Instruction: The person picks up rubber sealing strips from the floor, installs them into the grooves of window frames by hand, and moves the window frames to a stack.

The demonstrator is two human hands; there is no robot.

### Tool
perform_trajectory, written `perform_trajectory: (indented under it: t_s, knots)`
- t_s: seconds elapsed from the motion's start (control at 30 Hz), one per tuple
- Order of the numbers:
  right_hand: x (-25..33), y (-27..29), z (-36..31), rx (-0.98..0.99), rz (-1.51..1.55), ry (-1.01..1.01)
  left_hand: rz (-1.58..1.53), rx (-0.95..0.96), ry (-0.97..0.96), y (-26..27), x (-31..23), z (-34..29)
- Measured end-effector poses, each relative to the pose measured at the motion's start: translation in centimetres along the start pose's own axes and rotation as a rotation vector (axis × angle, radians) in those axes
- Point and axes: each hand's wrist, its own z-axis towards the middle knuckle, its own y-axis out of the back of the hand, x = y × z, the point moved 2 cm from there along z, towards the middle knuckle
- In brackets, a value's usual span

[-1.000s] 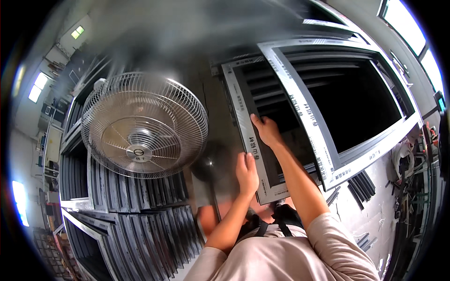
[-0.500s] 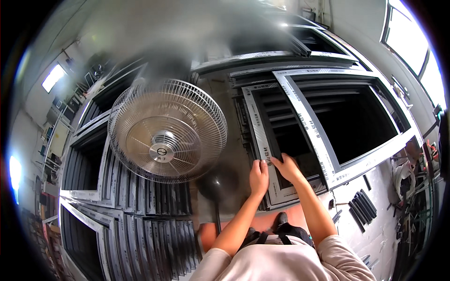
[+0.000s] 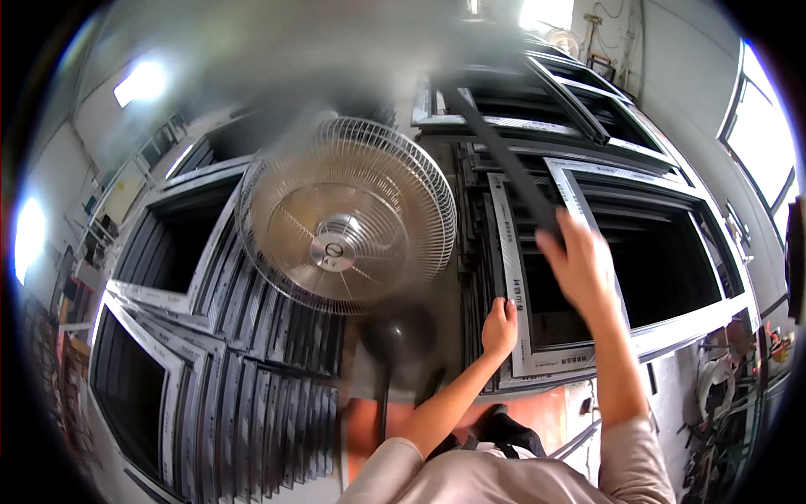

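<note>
My left hand point(image 3: 500, 328) is closed around the left edge of a dark window frame point(image 3: 537, 364) covered in pale protective film, the topmost at the near end of a stack. Above that frame's opening, my right hand point(image 3: 581, 262) grips one end of a long, thin dark strip point(image 3: 508, 164). The strip slants up and away to the left; its far end blurs into the haze at the top. Motion smears the right fingers a little. A second filmed frame point(image 3: 672, 333), wider, lies just right of the first, its left side under my right hand.
A large round metal fan point(image 3: 336, 252) on a dark stand is close at my left. Beyond it, many dark frames point(image 3: 290, 420) lean in rows. More frames point(image 3: 504, 124) are stacked ahead. Tools and loose parts point(image 3: 718, 378) lie at the right.
My right hand has risen away from the frame's left side and now holds the dark strip up. My left hand stays at that edge. The view has shifted, with the fan further right.
</note>
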Motion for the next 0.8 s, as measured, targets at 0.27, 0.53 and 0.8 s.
perform_trajectory:
  t_s: [0.27,0.53,0.8]
  knots:
    - [-5.9,-13.8,21.6,0.268,-0.211,0.07,-0.073,-0.026,-0.048,2.8,1.1,-5.1]
    - [-12.2,-27.3,31.4,0.346,-0.18,0.07,-0.282,-0.507,0.608,15.2,17.0,-20.8]
    - [-27.8,-34.2,39.8,0.444,-0.049,0.187,-0.05,-1.007,0.687,24.6,3.9,-24.9]
